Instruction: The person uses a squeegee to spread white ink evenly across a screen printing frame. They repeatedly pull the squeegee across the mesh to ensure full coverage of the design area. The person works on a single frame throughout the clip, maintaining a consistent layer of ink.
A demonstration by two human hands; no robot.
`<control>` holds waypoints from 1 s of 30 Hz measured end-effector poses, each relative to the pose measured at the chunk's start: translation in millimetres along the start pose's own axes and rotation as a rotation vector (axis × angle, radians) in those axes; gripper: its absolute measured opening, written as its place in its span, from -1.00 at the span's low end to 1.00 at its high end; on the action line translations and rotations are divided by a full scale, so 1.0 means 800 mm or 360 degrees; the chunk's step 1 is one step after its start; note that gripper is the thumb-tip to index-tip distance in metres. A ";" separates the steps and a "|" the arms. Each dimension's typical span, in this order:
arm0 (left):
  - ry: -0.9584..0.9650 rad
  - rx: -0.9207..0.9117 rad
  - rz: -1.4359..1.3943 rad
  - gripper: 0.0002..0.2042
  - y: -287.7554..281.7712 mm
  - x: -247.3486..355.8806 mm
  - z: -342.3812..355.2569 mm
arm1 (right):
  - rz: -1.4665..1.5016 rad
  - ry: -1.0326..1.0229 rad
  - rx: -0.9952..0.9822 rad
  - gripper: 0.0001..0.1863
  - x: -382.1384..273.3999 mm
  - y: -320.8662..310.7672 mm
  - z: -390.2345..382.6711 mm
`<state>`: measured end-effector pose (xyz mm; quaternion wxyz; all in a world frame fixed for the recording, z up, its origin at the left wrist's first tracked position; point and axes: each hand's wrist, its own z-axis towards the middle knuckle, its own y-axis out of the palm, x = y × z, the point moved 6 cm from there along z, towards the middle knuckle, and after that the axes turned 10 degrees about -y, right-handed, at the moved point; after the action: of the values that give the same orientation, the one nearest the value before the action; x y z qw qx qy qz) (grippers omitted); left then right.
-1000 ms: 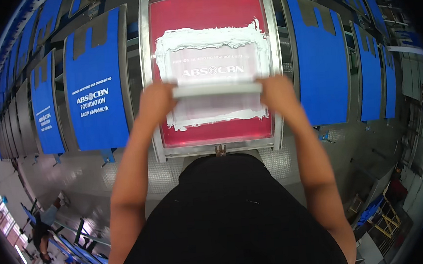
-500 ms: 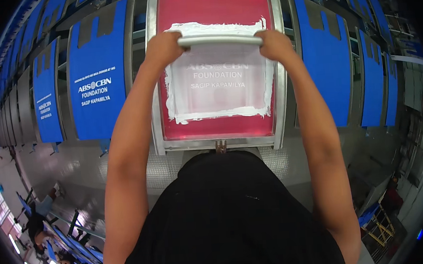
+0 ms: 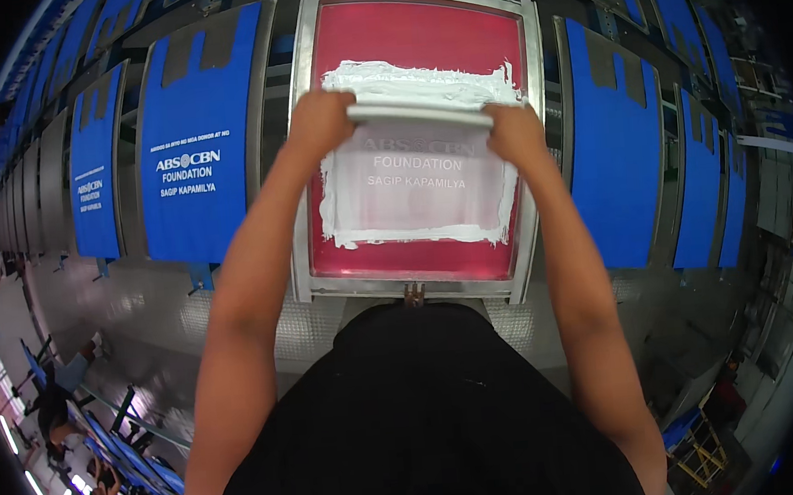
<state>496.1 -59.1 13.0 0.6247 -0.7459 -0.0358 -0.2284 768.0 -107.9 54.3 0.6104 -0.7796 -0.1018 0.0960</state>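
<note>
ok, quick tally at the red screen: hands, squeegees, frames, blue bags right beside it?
hands: 2, left hand and right hand
squeegee: 1
screen frame: 1
blue bags: 2, one on each side
total: 6

Printing screen point(image 3: 414, 35) — centre, rectangular metal frame, red mesh smeared with white ink. Blue bags point(image 3: 195, 151) with white printed panels lie in a row at left; plain blue bags point(image 3: 616, 159) at right.
</note>
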 end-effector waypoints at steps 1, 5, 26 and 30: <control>-0.0036 -0.0006 -0.0064 -0.66 -0.010 0.000 0.019 | 0.0038 0.0005 -0.0056 -0.58 0.012 -0.011 0.022; -0.0032 0.0017 -0.0061 -0.55 -0.053 0.004 0.045 | 0.0125 0.0079 -0.0250 -0.48 0.027 -0.059 0.051; -0.0562 -0.1385 -0.2136 -0.66 0.191 0.106 -0.405 | 0.0058 -0.0271 -0.0092 -0.43 -0.034 -0.059 0.135; -0.0525 -0.1413 -0.2223 -0.65 0.170 0.112 -0.406 | 0.0081 -0.0226 -0.0169 -0.44 -0.058 -0.064 0.095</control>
<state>526.0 -417.4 -39.6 -0.0247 -0.7525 -0.4866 -0.4431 700.7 -37.4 87.5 0.5567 -0.8045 -0.1301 0.1610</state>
